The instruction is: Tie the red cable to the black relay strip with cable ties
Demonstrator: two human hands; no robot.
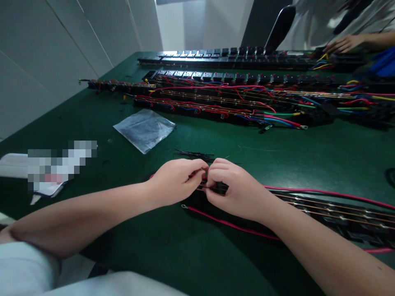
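Observation:
My left hand [179, 179] and my right hand [231, 185] meet over the left end of a black socket strip [336, 211] with bare copper bars along it. Both hands are closed in a pinch, fingertips almost touching; what lies between them is too small and hidden to make out. Red wire shows behind the fingers. Along the near side of the strip runs a red cable [228, 222] ending in a ring terminal [184, 206]. Just beyond my hands lies a small pile of thin black cable ties [194, 155].
A clear plastic bag [145, 129] lies on the green table [101, 123]. Behind it are wired bar assemblies [197, 100] and rows of black sockets [222, 77]. A white packet [49, 185] lies at left. Another person's hand [345, 43] rests at the far right, near a chair [280, 26].

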